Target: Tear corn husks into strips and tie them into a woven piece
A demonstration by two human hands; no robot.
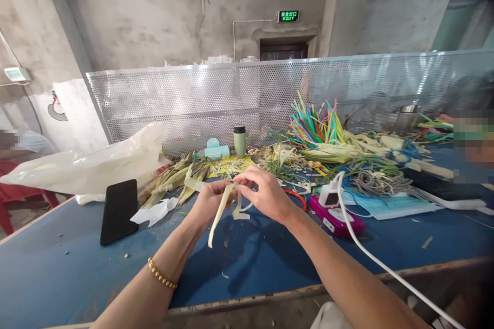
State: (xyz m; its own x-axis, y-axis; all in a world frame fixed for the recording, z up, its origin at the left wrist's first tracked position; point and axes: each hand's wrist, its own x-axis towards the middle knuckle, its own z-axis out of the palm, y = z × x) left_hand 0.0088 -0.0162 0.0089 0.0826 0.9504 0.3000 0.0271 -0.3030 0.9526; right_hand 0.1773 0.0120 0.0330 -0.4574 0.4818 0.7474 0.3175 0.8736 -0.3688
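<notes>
My left hand (209, 204) is closed, its thumb and fingers pinching a pale yellow-green corn husk strip (219, 216). One end of the strip hangs down over the table, and a second piece curls below the fingers. Another pale length (195, 183) sticks out to the left behind the left hand. My right hand (268, 194) meets the left at the fingertips, with thumb and forefinger closed on the upper part of the strip. The exact join between the fingers is partly hidden. Both hands are above the blue table (250, 267).
A black phone (119, 211) and crumpled white paper (155, 212) lie left; a purple power strip (335, 217) with a white cable is right. Behind are husk heaps (283, 154), colourful strips (318, 126), a green bottle (240, 141) and a perforated metal screen (216, 87). Another person sits far right.
</notes>
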